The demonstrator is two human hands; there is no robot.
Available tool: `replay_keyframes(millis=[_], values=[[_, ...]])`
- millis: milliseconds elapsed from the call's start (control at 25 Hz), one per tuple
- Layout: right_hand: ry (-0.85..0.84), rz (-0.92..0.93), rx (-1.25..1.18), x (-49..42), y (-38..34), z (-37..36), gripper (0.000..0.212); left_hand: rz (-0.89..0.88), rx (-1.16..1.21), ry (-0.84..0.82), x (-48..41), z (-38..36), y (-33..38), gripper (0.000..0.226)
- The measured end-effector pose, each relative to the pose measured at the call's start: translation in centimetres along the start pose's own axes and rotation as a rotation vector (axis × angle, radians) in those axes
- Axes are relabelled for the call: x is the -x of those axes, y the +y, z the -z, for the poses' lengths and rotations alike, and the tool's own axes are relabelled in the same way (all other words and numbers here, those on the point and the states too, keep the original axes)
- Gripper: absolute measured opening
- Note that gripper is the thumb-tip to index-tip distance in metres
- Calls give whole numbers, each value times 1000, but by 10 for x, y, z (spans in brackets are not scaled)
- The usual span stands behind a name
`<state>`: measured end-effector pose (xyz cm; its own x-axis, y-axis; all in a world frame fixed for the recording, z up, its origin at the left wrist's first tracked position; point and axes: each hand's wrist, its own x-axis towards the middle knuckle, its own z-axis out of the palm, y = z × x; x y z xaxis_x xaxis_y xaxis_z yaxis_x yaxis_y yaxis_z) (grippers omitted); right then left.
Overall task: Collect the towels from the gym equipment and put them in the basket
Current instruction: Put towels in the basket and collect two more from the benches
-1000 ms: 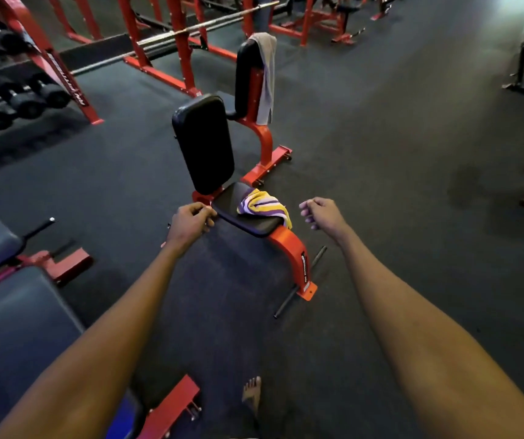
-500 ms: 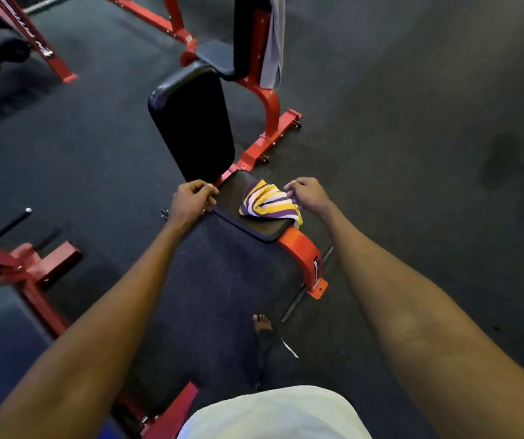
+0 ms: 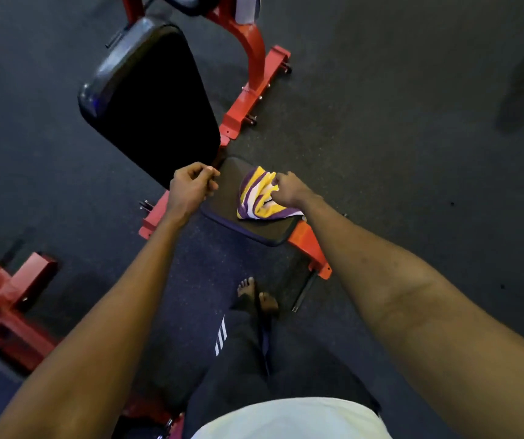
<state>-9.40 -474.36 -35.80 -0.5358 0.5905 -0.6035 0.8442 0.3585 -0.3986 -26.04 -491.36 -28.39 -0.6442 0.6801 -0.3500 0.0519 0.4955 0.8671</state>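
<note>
A crumpled towel [image 3: 256,198] striped yellow, purple and white lies on the small black seat pad [image 3: 222,201] of a red-framed bench. My right hand [image 3: 287,190] is on the towel's right side, fingers curled into the cloth. My left hand [image 3: 191,188] hovers with curled fingers over the seat's left edge, holding nothing. A second, grey towel [image 3: 248,7] hangs from the far bench at the top edge, mostly cut off. No basket is in view.
The bench's large black back pad [image 3: 150,99] rises just behind my left hand. Its red frame [image 3: 254,87] runs toward the top. More red equipment [image 3: 7,299] stands at the left. My bare feet [image 3: 256,296] are on the dark rubber floor [image 3: 412,122].
I have stepped closer and the view tilted down. My right hand moved left from beside the seat onto the striped towel and took hold of it. My left hand stayed by the seat's left edge.
</note>
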Motion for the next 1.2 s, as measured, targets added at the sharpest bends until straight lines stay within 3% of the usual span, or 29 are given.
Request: replay_keyframes(millis=[160, 320, 440, 520, 640, 720, 920, 1200], values=[[-114, 47, 171, -55, 3, -38, 72, 5, -55, -70, -45, -25, -21, 20], [-222, 125, 266, -101, 11, -85, 117, -38, -30, -76, -80, -39, -43, 19], [-282, 112, 372, -129, 29, -120, 128, -54, -18, -90, -104, -52, -58, 18], [-264, 81, 396, -140, 43, -136, 119, -72, 6, -106, -117, -58, -64, 18], [-72, 119, 291, -150, 56, -153, 71, -102, 18, -131, -123, -68, -70, 21], [38, 114, 198, -154, 55, -148, 52, -113, -3, -150, -122, -74, -69, 22], [147, 44, -186, -122, 62, -64, 58, -145, 0, -190, -111, -80, -30, 21], [329, 5, -450, 2, 93, 80, 40, -271, 45, -252, -69, -119, 85, 19]])
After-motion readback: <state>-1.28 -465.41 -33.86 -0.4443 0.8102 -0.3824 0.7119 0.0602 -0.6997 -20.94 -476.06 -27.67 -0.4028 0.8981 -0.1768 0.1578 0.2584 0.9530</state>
